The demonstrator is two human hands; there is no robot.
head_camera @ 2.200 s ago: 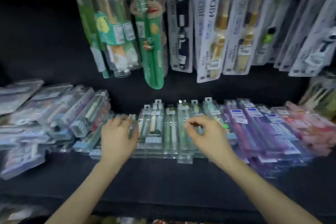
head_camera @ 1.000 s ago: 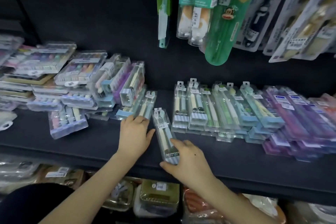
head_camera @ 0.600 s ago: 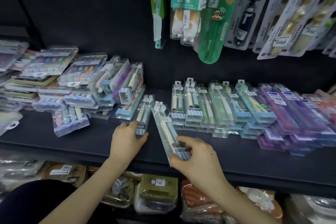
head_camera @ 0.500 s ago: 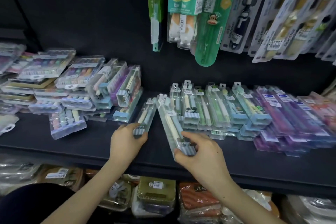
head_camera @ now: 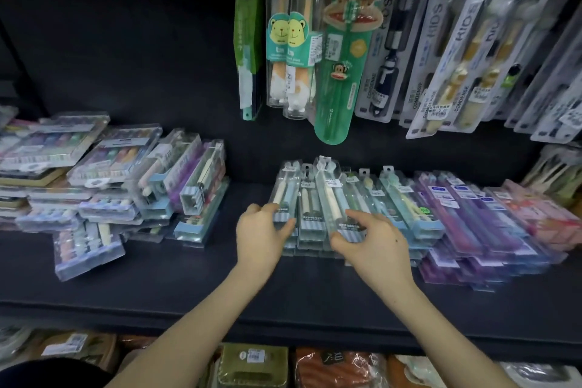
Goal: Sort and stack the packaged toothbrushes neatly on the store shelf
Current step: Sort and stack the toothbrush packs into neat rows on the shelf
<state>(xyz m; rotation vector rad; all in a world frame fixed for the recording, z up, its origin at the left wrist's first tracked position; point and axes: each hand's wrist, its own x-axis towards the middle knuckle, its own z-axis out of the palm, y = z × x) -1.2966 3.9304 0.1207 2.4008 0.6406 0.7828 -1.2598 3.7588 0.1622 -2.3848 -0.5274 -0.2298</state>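
Left hand (head_camera: 261,235) grip: pinches clear plastic cream-brush pack (head_camera: 285,192) | right hand (head_camera: 376,247) grip: pinches tilted clear striped-base pack (head_camera: 330,195) | their labels blurred | hanging white cards (head_camera: 466,41): "KIDS", "CONDENSE"

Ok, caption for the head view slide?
Left hand and right hand grip clear plastic toothbrush packs atop the centre row on the black shelf.

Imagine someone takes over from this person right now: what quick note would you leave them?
Left hand grips the near end of the end pack, at the left edge of the middle row.
Right hand pinches the near end of the top pack, which lies on that row.
Done: the middle row and purple packs look lined up.
Left: settle both held packs, then tidy the tilted heap and the loose pack on the shelf.
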